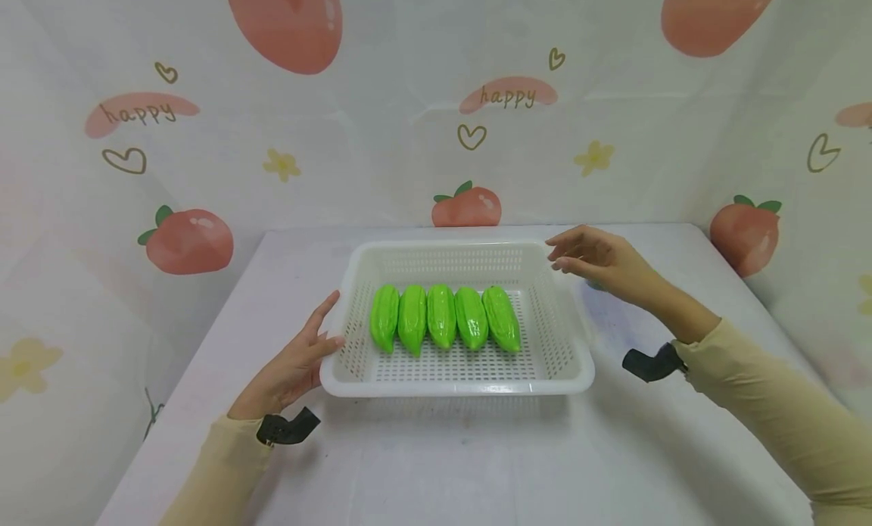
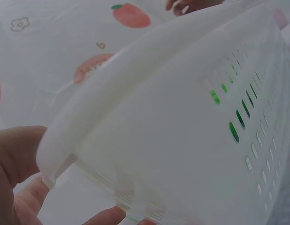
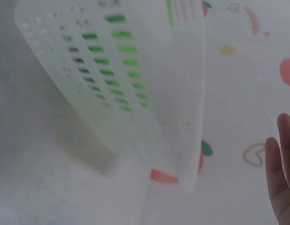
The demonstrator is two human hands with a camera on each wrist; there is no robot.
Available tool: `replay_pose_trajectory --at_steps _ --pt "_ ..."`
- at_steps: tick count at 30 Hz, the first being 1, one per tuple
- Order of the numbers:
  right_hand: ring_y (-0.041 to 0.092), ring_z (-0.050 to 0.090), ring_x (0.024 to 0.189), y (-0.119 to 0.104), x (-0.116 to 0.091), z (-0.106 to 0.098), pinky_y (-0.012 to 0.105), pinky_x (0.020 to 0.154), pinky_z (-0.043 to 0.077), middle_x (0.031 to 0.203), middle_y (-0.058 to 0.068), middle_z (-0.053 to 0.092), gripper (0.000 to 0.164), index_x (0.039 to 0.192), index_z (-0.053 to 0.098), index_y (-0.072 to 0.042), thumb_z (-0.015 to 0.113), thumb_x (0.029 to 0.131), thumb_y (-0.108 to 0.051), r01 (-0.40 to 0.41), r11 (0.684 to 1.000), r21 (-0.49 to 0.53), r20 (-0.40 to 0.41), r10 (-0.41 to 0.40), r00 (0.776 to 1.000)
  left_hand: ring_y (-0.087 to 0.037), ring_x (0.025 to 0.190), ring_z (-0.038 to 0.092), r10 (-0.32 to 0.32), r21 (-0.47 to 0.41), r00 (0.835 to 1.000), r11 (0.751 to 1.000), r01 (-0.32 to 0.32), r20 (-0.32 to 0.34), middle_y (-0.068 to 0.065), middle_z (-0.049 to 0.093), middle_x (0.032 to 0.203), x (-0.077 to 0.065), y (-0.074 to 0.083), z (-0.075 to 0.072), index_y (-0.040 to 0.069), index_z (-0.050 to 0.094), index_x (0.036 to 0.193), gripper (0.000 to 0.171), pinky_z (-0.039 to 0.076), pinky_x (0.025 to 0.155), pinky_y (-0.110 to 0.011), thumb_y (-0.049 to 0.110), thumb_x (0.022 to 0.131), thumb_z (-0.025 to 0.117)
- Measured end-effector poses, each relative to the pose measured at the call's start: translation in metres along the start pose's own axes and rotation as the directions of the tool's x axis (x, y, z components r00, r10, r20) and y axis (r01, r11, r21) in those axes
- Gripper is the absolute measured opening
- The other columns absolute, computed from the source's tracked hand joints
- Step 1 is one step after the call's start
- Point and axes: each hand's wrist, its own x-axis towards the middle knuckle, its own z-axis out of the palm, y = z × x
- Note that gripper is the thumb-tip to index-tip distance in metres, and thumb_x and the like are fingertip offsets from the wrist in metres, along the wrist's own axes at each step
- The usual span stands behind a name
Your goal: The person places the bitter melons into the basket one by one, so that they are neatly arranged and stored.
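Observation:
In the head view a white perforated plastic basket (image 1: 470, 387) stands on the table. Inside it, several glossy green, ridged, pointed fruit-like pieces (image 1: 441, 318) lie side by side in a row. My left hand (image 1: 297, 367) is at the basket's left side, fingers spread, thumb and forefinger tips right at the rim. In the left wrist view, fingertips (image 2: 110, 215) show beside the basket's outer wall (image 2: 149, 140). Near the back right corner, my right hand (image 1: 602, 263) hovers with loosely bent fingers and nothing in them. Its extended fingers (image 3: 278, 173) appear apart from the basket (image 3: 178, 117) in the right wrist view.
A white cloth covers the table (image 1: 436, 465). Behind it hangs a white backdrop (image 1: 381, 147) printed with fruit, hearts and flowers. Partly hidden below the right hand is a small dark item (image 1: 596, 285). Each wrist wears a black strap-on mount (image 1: 654, 363).

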Motion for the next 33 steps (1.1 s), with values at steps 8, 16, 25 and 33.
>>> replay_pose_trajectory --at_steps 8,16,25,33 --pt "0.002 0.066 0.094 0.008 -0.001 -0.03 0.015 0.078 0.053 0.107 -0.013 0.065 0.033 0.126 0.059 -0.009 0.058 0.094 0.001 -0.009 0.999 0.037 -0.094 0.012 0.995 -0.027 0.12 0.054 -0.002 -0.005 1.0 1.0 0.002 0.0 -0.016 0.026 0.155 0.0 -0.001 0.0 0.053 0.003 0.15 0.079 0.054 0.089 -0.039 0.013 0.101 0.049" --pt "-0.004 0.064 0.094 0.03 -0.003 -0.049 0.01 0.079 0.05 0.109 -0.018 0.063 0.034 0.126 0.059 -0.013 0.056 0.095 0.0 -0.064 0.997 0.048 -0.21 0.073 0.975 -0.029 0.12 0.055 0.012 -0.006 1.0 1.0 -0.012 0.01 -0.018 0.025 0.156 0.001 -0.002 -0.001 0.052 0.001 0.15 0.079 0.054 0.087 -0.039 0.012 0.101 0.048" --pt "-0.007 0.062 0.094 0.065 -0.011 -0.064 0.008 0.078 0.048 0.108 -0.02 0.061 0.034 0.125 0.059 -0.021 0.058 0.095 -0.004 -0.176 0.981 0.081 -0.272 0.191 0.943 -0.029 0.12 0.055 0.013 -0.002 1.0 1.0 -0.013 0.01 -0.018 0.026 0.155 0.001 -0.002 -0.001 0.052 0.002 0.15 0.078 0.054 0.087 -0.038 0.013 0.101 0.049" --pt "-0.015 0.057 0.087 0.092 -0.018 -0.076 0.007 0.074 0.048 0.103 -0.024 0.057 0.031 0.127 0.053 -0.017 0.059 0.097 -0.018 -0.341 0.94 0.004 -0.278 0.329 0.903 -0.028 0.12 0.054 0.006 0.008 1.0 1.0 -0.006 -0.002 -0.017 0.027 0.155 0.002 -0.002 -0.001 0.054 0.003 0.149 0.078 0.054 0.087 -0.039 0.013 0.101 0.049"
